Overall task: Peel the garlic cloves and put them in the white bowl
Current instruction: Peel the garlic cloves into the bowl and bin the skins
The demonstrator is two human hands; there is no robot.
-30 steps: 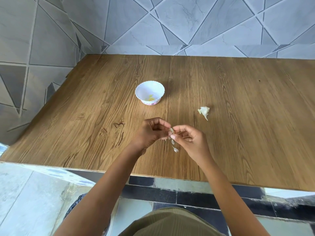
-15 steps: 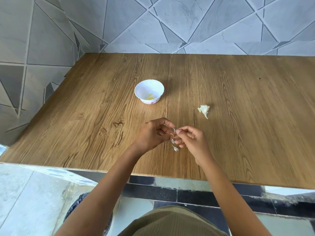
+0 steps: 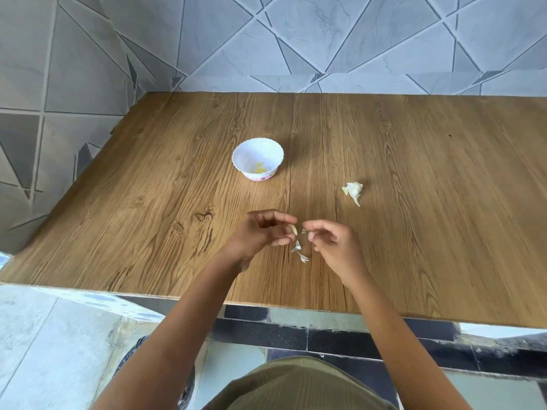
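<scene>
My left hand [image 3: 263, 232] pinches a pale yellow garlic clove [image 3: 293, 229] at its fingertips, above the wooden table near the front. My right hand [image 3: 331, 242] is a short gap to the right, fingers pinched on a tiny scrap of skin [image 3: 304, 231]. Two bits of peel [image 3: 299, 252] lie on the table below the hands. The white bowl [image 3: 257, 149] stands behind the left hand, with peeled yellowish cloves [image 3: 258, 169] inside. The rest of the garlic bulb [image 3: 353, 190] lies to the right of the bowl.
The wooden table [image 3: 429, 217] butts against tiled walls at the back and left. Its front edge runs just under my forearms, with tiled floor below.
My hands have drawn apart. The clove stays in the left hand and a scrap of skin has come away with the right. The view has shifted slightly.
</scene>
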